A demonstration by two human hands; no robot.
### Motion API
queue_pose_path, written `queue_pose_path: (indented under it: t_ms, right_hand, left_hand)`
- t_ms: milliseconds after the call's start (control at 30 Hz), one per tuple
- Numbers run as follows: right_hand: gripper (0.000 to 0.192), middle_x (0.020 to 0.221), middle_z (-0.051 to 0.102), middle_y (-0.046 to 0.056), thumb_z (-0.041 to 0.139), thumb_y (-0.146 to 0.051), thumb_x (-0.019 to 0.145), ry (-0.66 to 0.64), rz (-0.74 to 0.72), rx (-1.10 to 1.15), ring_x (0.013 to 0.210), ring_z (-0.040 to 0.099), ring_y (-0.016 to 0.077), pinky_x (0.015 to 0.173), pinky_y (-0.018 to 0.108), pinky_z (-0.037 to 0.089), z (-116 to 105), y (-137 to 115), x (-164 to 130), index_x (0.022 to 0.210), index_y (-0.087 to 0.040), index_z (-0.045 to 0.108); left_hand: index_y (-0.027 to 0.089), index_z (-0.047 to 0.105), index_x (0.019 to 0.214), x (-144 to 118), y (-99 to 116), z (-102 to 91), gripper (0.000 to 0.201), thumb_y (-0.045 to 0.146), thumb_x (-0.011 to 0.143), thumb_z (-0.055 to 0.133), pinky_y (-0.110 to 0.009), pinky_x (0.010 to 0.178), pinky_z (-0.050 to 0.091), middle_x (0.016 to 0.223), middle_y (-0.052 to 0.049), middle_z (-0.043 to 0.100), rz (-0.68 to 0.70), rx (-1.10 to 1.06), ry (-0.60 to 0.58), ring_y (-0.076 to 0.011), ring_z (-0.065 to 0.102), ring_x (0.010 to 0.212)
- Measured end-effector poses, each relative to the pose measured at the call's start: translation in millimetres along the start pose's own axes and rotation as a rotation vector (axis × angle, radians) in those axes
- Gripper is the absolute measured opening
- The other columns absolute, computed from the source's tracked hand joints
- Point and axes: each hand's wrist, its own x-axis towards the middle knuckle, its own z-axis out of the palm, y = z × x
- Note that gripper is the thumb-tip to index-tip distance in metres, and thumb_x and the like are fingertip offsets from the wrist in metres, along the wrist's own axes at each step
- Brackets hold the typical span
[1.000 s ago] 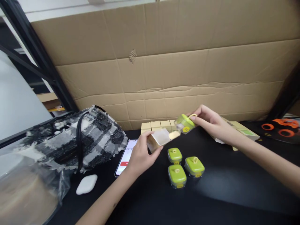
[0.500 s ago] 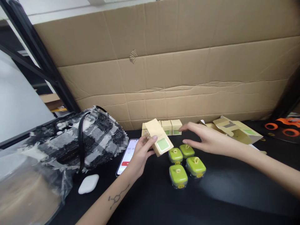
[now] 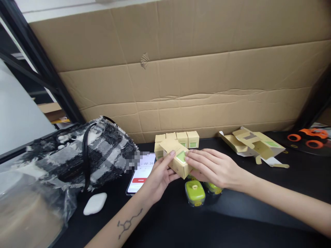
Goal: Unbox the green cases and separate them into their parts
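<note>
Both hands hold one small tan carton (image 3: 176, 157) with a green label above the black table. My left hand (image 3: 158, 179) grips its left side from below, and my right hand (image 3: 212, 168) grips its right end, fingers across the label. Just under the hands sit green-lidded clear containers (image 3: 195, 192), one in full view, others partly hidden by my right hand. A row of similar small tan boxes (image 3: 184, 138) stands behind, against the cardboard wall.
A phone (image 3: 141, 172) with a lit screen lies left of the hands. Farther left are a black-and-white tweed bag (image 3: 88, 153), a white earbud case (image 3: 95, 203) and a plastic-wrapped bundle (image 3: 28, 210). Opened flat cartons (image 3: 252, 144) lie at right; orange-and-black items (image 3: 307, 137) lie far right.
My right hand set the green-lidded container down among the others, then came back to the carton. My left hand turned the carton; now both hands hold it.
</note>
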Motion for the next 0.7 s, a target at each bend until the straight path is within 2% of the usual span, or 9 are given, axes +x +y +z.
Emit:
queue_pose_path:
  t_ms: [133, 233, 433, 533, 600, 633, 700]
  right_hand:
    - [0.024, 0.114, 0.068, 0.011, 0.053, -0.018, 0.091, 0.033, 0.037, -0.047, 0.106, 0.063, 0.0200, 0.085, 0.033, 0.053, -0.3, -3.0, 1.9, 0.109, -0.005, 0.062]
    - [0.025, 0.115, 0.067, 0.011, 0.046, -0.017, 0.094, 0.039, 0.037, -0.059, 0.107, 0.063, 0.0200, 0.084, 0.034, 0.052, -0.6, -3.8, 2.2, 0.110, -0.005, 0.062]
    - [0.024, 0.115, 0.067, 0.013, 0.043, -0.014, 0.094, 0.062, 0.014, -0.009, 0.111, 0.060, 0.0203, 0.085, 0.033, 0.050, -4.0, -1.3, 0.8, 0.108, -0.007, 0.061]
    - [0.019, 0.109, 0.071, 0.009, 0.045, -0.012, 0.091, 0.193, -0.049, -0.011, 0.107, 0.062, 0.0196, 0.084, 0.034, 0.049, -5.6, -3.8, 1.0, 0.089, -0.015, 0.064]
    - [0.020, 0.108, 0.071, 0.004, 0.046, -0.014, 0.090, 0.232, -0.121, -0.010, 0.106, 0.062, 0.0180, 0.085, 0.033, 0.049, -7.2, -8.8, 2.9, 0.078, -0.020, 0.062]
    - [0.019, 0.111, 0.070, 0.002, 0.047, -0.016, 0.090, 0.211, -0.146, -0.011, 0.107, 0.061, 0.0170, 0.086, 0.032, 0.048, -8.1, -12.1, 4.5, 0.080, -0.021, 0.062]
    - [0.019, 0.117, 0.067, 0.001, 0.047, -0.018, 0.091, 0.117, -0.152, -0.033, 0.111, 0.058, 0.0157, 0.088, 0.030, 0.047, -9.5, -19.3, 8.7, 0.097, -0.022, 0.065]
  left_hand:
    - [0.014, 0.059, 0.115, 0.1, 2.2, 0.5, 0.037, 0.035, 0.085, 0.061, -0.030, 0.074, 0.054, 0.113, -0.014, 0.066, 0.016, -0.004, 0.019, -0.0194, 0.066, 0.087]
    - [0.014, 0.059, 0.115, 0.5, 3.6, 1.4, 0.036, 0.035, 0.086, 0.060, -0.029, 0.074, 0.054, 0.113, -0.013, 0.066, 0.021, -0.032, -0.001, -0.0187, 0.065, 0.087]
    - [0.013, 0.063, 0.111, -0.8, 2.5, 1.6, 0.036, 0.039, 0.085, 0.059, -0.029, 0.072, 0.054, 0.105, -0.013, 0.069, 0.037, -0.051, -0.023, -0.0186, 0.066, 0.082]
    - [0.014, 0.064, 0.107, -2.2, 0.4, 2.4, 0.037, 0.043, 0.084, 0.060, -0.029, 0.071, 0.055, 0.102, -0.012, 0.070, 0.001, -0.081, 0.032, -0.0184, 0.066, 0.081]
    - [0.014, 0.064, 0.103, -2.8, -1.7, 3.6, 0.037, 0.044, 0.081, 0.064, -0.027, 0.067, 0.054, 0.100, -0.012, 0.070, 0.012, -0.058, 0.077, -0.0182, 0.066, 0.080]
    - [0.014, 0.064, 0.100, -3.0, -2.8, 4.4, 0.036, 0.043, 0.078, 0.066, -0.025, 0.065, 0.053, 0.098, -0.011, 0.070, 0.045, -0.031, 0.105, -0.0181, 0.066, 0.080]
    - [0.014, 0.062, 0.095, -3.7, -4.6, 6.3, 0.035, 0.040, 0.073, 0.072, -0.024, 0.066, 0.052, 0.094, -0.009, 0.069, 0.155, 0.028, 0.172, -0.0180, 0.066, 0.080]
